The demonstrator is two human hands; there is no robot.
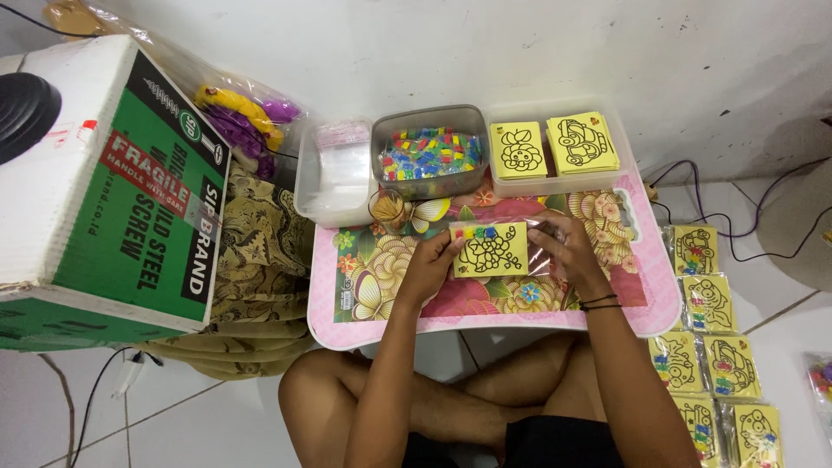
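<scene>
On the flowered tabletop (381, 286), both hands, left (431, 260) and right (568, 251), grip one bagged yellow card (490, 250); finished packs (715, 347) lie right, unpacked cards (555, 146) wait beyond.

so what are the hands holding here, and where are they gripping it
Both hold one yellow picture card in a clear sleeve with small coloured pieces along its top. The left hand grips its left edge, the right hand the sleeve's right end.

You sit cross-legged on a white tiled floor (217, 425) at home, a low floral folding surface (624, 303) over your legs, a cardboard box (104, 191) beside its left edge.
</scene>
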